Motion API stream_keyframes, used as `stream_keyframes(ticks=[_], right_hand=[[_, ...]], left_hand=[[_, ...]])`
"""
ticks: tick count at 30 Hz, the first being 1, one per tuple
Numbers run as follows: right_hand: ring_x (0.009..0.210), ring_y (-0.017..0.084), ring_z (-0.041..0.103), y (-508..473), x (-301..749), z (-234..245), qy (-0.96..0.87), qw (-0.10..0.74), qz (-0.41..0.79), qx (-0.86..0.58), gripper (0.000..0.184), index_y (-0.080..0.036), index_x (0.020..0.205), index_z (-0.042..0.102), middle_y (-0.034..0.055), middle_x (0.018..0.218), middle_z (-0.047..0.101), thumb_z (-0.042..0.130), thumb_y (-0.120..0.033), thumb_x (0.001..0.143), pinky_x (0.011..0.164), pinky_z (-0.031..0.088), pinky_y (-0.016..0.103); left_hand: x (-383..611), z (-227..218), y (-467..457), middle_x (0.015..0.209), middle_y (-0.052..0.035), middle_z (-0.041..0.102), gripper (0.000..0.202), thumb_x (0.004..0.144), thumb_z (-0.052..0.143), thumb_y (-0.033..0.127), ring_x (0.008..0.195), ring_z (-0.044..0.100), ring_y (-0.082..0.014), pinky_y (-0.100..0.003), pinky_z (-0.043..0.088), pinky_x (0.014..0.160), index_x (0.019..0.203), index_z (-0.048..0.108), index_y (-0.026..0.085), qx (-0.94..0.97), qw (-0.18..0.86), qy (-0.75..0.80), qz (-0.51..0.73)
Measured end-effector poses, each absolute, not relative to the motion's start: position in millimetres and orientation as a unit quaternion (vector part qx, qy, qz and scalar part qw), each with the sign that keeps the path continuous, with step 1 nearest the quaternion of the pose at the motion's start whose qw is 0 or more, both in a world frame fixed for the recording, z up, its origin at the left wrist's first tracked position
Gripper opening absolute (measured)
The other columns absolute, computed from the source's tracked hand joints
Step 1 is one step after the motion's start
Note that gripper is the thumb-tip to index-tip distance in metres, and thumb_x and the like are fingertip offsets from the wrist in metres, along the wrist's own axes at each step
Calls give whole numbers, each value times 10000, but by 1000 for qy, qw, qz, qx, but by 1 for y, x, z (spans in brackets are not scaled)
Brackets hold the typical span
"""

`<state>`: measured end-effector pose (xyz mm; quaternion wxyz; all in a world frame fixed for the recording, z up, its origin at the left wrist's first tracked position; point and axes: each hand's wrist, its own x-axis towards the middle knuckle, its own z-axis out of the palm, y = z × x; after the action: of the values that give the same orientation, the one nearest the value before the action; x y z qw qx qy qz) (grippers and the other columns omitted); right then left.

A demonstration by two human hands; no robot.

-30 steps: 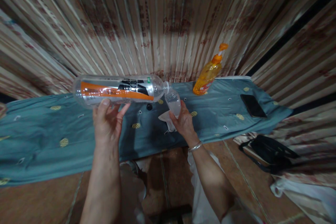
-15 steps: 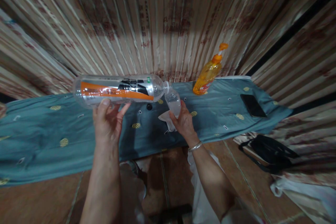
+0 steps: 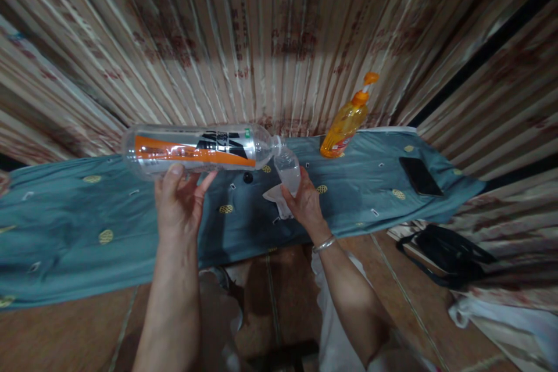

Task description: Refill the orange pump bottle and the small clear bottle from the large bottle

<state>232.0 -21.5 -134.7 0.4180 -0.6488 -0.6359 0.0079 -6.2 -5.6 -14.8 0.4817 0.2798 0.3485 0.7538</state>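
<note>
My left hand [image 3: 181, 200] is closed around the underside of a large clear plastic bottle [image 3: 194, 148] with a silver and orange label. The bottle lies nearly level in the air, its uncapped neck pointing right. At its mouth is a clear plastic cup [image 3: 288, 171], tilted toward the neck and gripped by my right hand [image 3: 305, 200]. Something whitish and cloudy shows inside the cup. Below the cup, a white cloth or tissue [image 3: 279, 200] is partly hidden by my right hand. A small black cap [image 3: 248, 177] lies on the tablecloth under the bottle.
A teal cloth with pineapple prints [image 3: 131, 215] covers the long narrow table. An orange pump bottle [image 3: 344, 125] stands at its back edge, and a black phone [image 3: 421, 176] lies to the right. Pleated curtains hang behind. On the floor at right sits a black bag [image 3: 449, 253].
</note>
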Motion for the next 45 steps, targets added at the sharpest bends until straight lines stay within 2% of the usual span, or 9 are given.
stream_keyframes(ticks=[4,17,26,32,38,45], right_hand=[[1154,359,719,-21,232,-136,-634,422,5,-648,654,-26,1473,456,279,1313,687,542,-476,1006,1022,589,534],[1163,368,716,-22,232,-135,-636,420,7,-648,655,-17,1464,460,292,1317,683,526,-481,1006,1031,582,544],[1154,357,718,-22,232,-133,-630,418,16,-654,652,-28,1466,456,278,1316,685,526,-479,1000,1025,586,523],[1161,368,715,-23,232,-132,-631,417,22,-654,656,-20,1463,454,297,1328,677,526,-475,997,1050,566,543],[1193,371,705,-23,232,-133,-631,422,19,-651,654,-24,1470,453,296,1346,671,518,-478,1005,1060,564,551],[1182,359,713,-22,231,-133,-628,422,18,-654,652,-28,1469,465,273,1325,688,534,-477,1001,1046,579,535]], left_hand=[[-7,-14,-6,896,40,740,431,537,967,353,867,708,-197,-413,666,846,833,669,258,280,489,350,749],[-7,-14,-7,981,-5,761,392,585,939,387,997,719,-245,-403,653,862,838,667,262,305,481,365,736],[-2,-10,-9,949,-6,760,470,553,950,376,890,705,-215,-401,646,832,912,679,239,285,479,357,749],[-2,-9,-8,899,-2,749,443,515,960,340,870,703,-223,-424,649,832,838,672,241,271,486,358,750],[-1,-9,-8,869,5,748,450,530,956,365,833,703,-202,-399,652,824,849,672,223,281,478,359,751],[0,-7,-9,843,12,741,471,481,973,309,829,695,-200,-413,654,808,846,691,212,261,490,347,756]])
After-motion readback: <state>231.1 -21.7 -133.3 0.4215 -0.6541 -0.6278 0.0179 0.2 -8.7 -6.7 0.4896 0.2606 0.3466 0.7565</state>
